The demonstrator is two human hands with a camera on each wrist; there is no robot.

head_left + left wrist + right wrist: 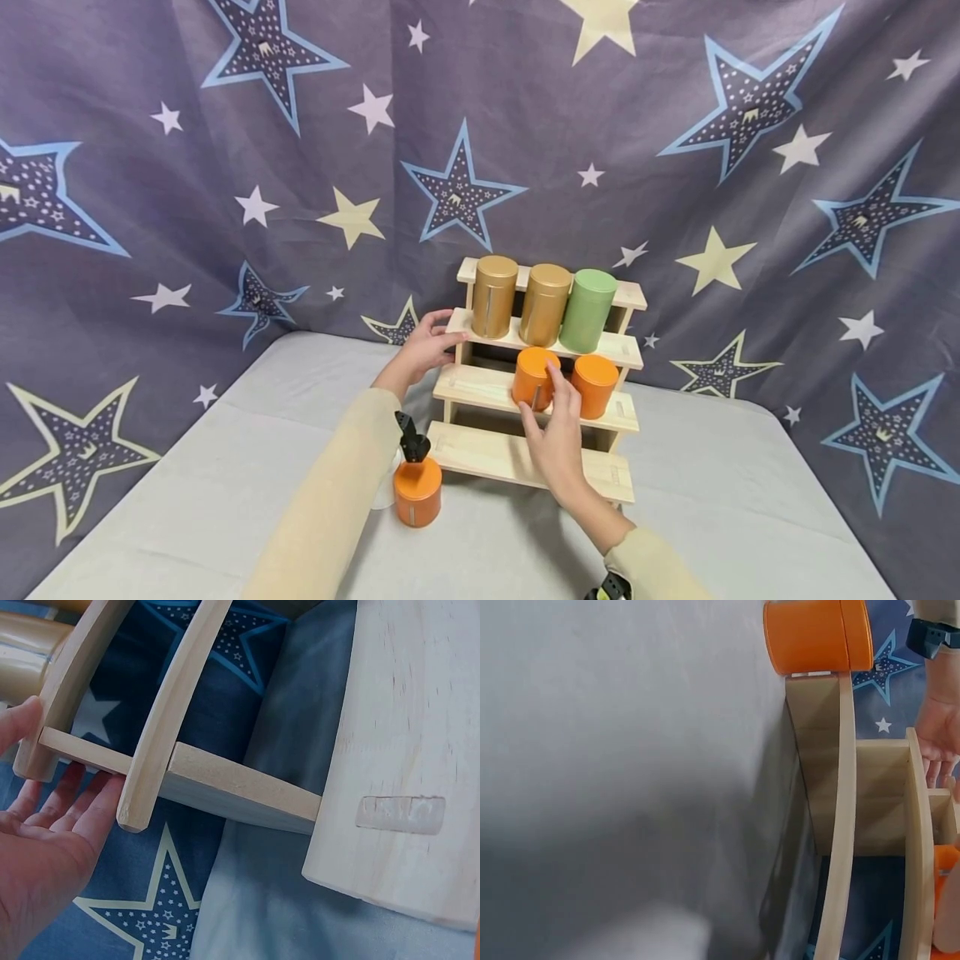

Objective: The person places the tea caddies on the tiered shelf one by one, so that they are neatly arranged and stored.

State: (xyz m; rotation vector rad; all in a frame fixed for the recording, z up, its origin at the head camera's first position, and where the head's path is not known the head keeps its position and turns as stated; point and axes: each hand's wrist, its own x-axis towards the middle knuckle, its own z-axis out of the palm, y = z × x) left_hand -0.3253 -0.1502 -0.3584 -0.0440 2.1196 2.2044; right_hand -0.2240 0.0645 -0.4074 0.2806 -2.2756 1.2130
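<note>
A pale wooden tiered stand (517, 457) stands on the table. My left hand (423, 348) grips the left end of one of its upper steps. In the left wrist view, the thumb of that hand (46, 859) lies over the step and the fingers reach below it. On a lower step, my right hand (558, 437) holds an orange tin (529, 382) between thumb and fingers. Close to its right stands a second orange tin (594, 390). The right wrist view catches only a sliver of the right hand (949, 915) at its edge.
Two gold tins (495, 300) and a green tin (588, 312) stand on the step above. Another orange tin (417, 496) is on the table by the stand's lower left corner, beside a white object (384, 492) partly hidden by my sleeve. Behind hangs a star-patterned cloth (525, 108).
</note>
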